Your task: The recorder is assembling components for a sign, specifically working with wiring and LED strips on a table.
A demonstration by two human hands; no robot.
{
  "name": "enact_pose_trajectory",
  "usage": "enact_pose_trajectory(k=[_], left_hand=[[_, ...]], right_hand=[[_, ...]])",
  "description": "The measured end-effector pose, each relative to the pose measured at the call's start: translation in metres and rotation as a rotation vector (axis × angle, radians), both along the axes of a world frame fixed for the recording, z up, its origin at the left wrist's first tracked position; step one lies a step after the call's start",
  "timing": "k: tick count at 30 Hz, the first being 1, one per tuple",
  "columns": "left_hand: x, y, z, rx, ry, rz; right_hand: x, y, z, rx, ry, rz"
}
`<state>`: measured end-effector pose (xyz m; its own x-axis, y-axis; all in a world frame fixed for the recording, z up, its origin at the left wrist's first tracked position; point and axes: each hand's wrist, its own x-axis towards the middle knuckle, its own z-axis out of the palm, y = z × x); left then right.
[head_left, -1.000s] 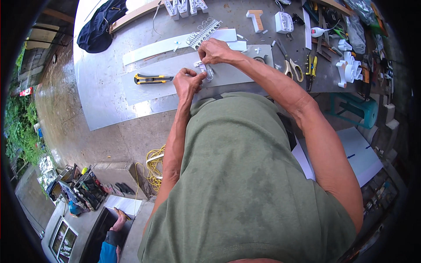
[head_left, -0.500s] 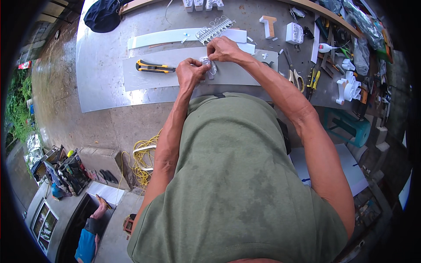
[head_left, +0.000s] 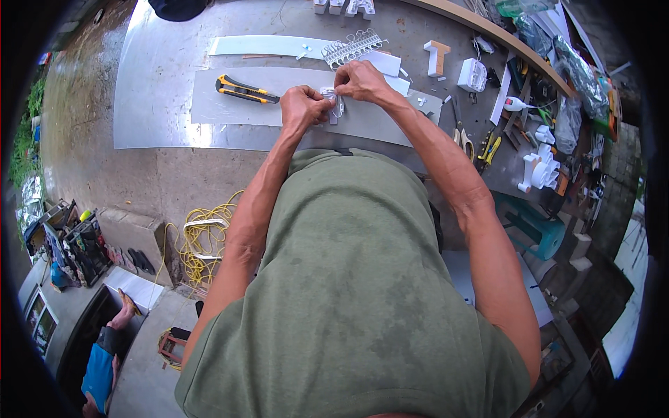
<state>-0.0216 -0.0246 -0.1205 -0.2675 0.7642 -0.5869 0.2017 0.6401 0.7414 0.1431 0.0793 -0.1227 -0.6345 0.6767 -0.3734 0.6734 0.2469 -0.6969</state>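
A small whitish, partly clear piece with thin loops of wire [head_left: 338, 109] is pinched between both hands over a grey sheet [head_left: 230, 115]. My left hand [head_left: 304, 106] grips it from the left with thumb and fingers pressed together. From the upper right, my right hand [head_left: 361, 81] closes its fingertips on the top of the piece. My fingers hide much of it. Just beyond the right hand lies a string of small white wired modules [head_left: 354, 49], partly on white strips [head_left: 268, 46]. A yellow-and-black utility knife [head_left: 247, 90] rests left of my left hand.
Toward the right are an orange-and-white block letter [head_left: 437, 58], a white box-like piece [head_left: 472, 75], scissors [head_left: 463, 139] and pliers [head_left: 489, 150]. White cut-out shapes [head_left: 540, 169] sit near the right edge. A green stool [head_left: 540, 233] stands below; yellow cord [head_left: 202, 233] lies coiled at left.
The whole view has shifted and turned slightly, so the table's things appear moved. Both hands stay on the small piece, with barely any change in the fingers.
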Motion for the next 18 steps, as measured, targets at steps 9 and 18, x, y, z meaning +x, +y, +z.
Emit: enact_pose_trajectory(k=[9,18], left_hand=[[0.0018,-0.0005,0.0017,0.001,0.011,-0.008],[0.0021,-0.0067,-0.0021,0.03,0.024,-0.035]], right_hand=[[0.0016,0.0019,0.0,-0.017,-0.02,0.001],[0.0036,-0.0042,-0.0041,-0.029,0.027,-0.035]])
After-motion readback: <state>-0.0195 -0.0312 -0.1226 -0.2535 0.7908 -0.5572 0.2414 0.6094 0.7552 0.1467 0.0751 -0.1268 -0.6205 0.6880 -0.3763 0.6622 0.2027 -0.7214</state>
